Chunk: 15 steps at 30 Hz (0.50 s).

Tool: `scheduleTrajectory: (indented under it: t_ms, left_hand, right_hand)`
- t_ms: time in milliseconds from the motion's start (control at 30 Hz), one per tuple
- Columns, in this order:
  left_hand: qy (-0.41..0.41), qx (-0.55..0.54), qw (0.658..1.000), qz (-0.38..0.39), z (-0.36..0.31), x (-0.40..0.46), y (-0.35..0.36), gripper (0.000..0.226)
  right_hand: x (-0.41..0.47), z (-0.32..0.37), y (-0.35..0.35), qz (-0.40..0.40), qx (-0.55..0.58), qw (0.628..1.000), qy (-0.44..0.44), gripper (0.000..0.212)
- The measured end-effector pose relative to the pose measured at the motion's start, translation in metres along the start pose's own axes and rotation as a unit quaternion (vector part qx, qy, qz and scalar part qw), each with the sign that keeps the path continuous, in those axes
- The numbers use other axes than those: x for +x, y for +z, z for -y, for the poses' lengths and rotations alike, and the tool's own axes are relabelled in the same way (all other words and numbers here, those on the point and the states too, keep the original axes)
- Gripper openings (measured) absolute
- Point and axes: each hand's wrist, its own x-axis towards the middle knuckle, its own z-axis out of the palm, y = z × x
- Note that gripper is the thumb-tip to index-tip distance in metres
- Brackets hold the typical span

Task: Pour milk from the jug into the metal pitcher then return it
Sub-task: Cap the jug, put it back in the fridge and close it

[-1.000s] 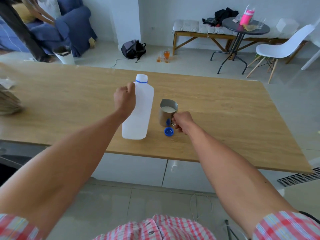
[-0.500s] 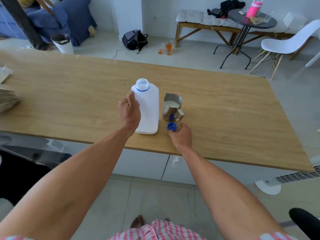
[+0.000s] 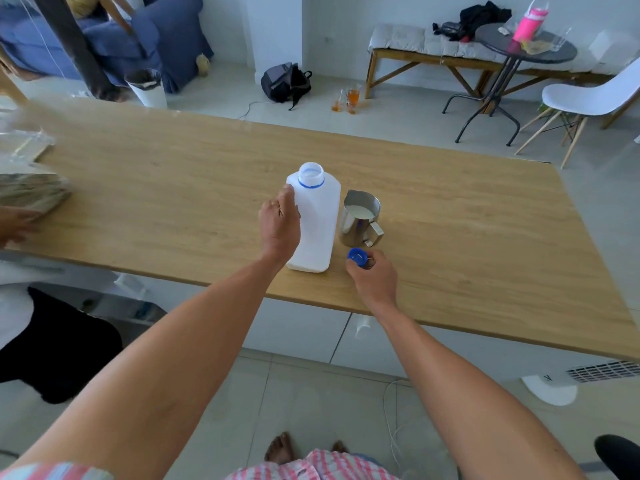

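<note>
Milk jug [image 3: 317,220], white plastic with a blue neck ring, stands upright at centre frame on the wooden table [image 3: 467,237], mouth uncapped. Left hand [image 3: 280,225] is wrapped round the jug's left side, fingers curled against the handle edge, thumb up near the shoulder; grip closed on the jug.

Metal pitcher [image 3: 360,221] sits just right of the jug, close beside it, whether touching cannot be told. Spout points toward the upper left, handle toward the lower right. Milk visible inside, level well below the rim.

Blue cap [image 3: 356,256] lies just below the pitcher in the frame, near the table's front edge. Right hand [image 3: 372,278] has thumb and fingertips pinched on the cap; cap looks tipped, open side partly showing. Whether it rests on the wood or is lifted cannot be told.

Both forearms bare, reaching in from the bottom of the frame. Pink-checked cloth at the bottom edge; bare toes on the tiled floor below.

Left edge of frame: another person's hand [image 3: 15,226] on the table by a bundle of brownish material [image 3: 31,194].

Upper frame, beyond the table: dark backpack [image 3: 285,81] on the floor, wooden bench [image 3: 433,53] with grey cushions, round dark side table [image 3: 526,46] carrying a pink bottle [image 3: 530,26], white chair [image 3: 588,98] at upper right, blue sofa [image 3: 162,32] at upper left.
</note>
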Motion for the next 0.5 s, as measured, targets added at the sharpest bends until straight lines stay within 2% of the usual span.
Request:
scheduleTrajectory:
  t_ms: [100, 267, 400, 500]
  left_hand:
    - [0.004, -0.002, 1.000, 0.013, 0.003, 0.002, -0.002, 0.043]
    - [-0.008, -0.034, 0.999, 0.036, 0.002, 0.002, -0.003, 0.049]
    - [-0.009, -0.041, 0.998, 0.035, 0.003, 0.001, -0.003, 0.045]
    - [-0.015, -0.049, 0.998, 0.030, 0.004, 0.001, -0.003, 0.047]
  right_hand:
    - [-0.010, 0.022, -0.017, 0.008, 0.047, 0.994, -0.100, 0.012]
    - [-0.001, 0.085, -0.048, -0.045, 0.045, 0.970, -0.234, 0.031]
    - [0.011, 0.129, -0.056, -0.009, -0.038, 0.952, -0.304, 0.034]
    - [0.016, 0.156, -0.056, 0.039, -0.079, 0.944, -0.319, 0.038]
